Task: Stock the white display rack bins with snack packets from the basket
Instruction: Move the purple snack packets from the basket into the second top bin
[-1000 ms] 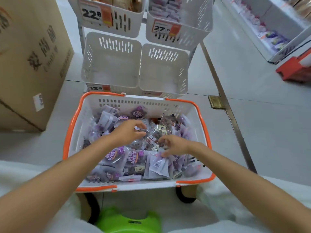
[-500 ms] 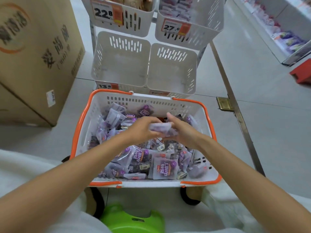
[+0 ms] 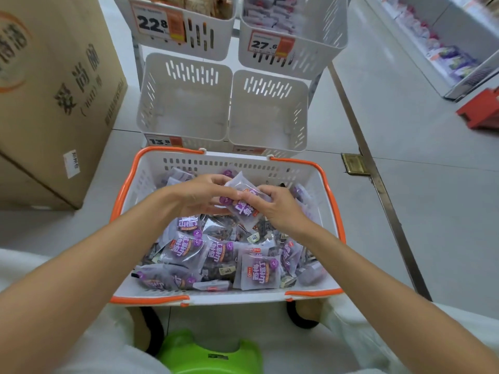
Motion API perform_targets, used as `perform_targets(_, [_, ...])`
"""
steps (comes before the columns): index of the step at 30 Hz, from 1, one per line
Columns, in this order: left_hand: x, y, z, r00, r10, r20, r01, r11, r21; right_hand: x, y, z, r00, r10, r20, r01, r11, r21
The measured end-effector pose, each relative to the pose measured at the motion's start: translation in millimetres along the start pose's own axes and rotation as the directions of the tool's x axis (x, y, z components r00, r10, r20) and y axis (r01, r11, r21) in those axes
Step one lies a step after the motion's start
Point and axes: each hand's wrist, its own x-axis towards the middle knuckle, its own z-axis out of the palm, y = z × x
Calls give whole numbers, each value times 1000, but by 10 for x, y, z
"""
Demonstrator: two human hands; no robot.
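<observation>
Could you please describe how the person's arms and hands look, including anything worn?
The left forearm and right forearm are bare up to the frame's edge: no sleeves, cuffs or watch. The left hand and right hand are ungloved, and no rings show on the visible fingers. The only clothing in sight is white fabric below the arms.

Left hand (image 3: pixel 198 197) beside right hand (image 3: pixel 279 210) (pinching).

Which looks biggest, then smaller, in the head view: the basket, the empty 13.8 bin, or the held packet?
1. orange-rimmed basket
2. empty 13.8 bin, farther away
3. snack packet held by left hand and right hand
</observation>
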Motion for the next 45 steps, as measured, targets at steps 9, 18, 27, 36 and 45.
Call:
perform_targets(9, [127,-400,-315,957,-69,-283,27,989,-148,-403,865,98,813,404,418,14,705,-709])
perform_targets(18, [182,-352,-201,938,17,-345,-121,952,-282,2,229,-203,967,243,73,-253,943,217])
perform_targets(27, [150,102,-90,968,231,-98,-250,903,-349,298,-116,-59,968,234,-97,-168,880,445])
perform_targets(36, [296,1116,-331,803,574,-163,-378,701,605,1009,-815,-660,997,-10,-78,21,990,136])
perform_targets(45, [1197,2976,-565,692,720,-53,-490,523,697,2371,-1534,-1972,938,-293,-184,267,951,-154])
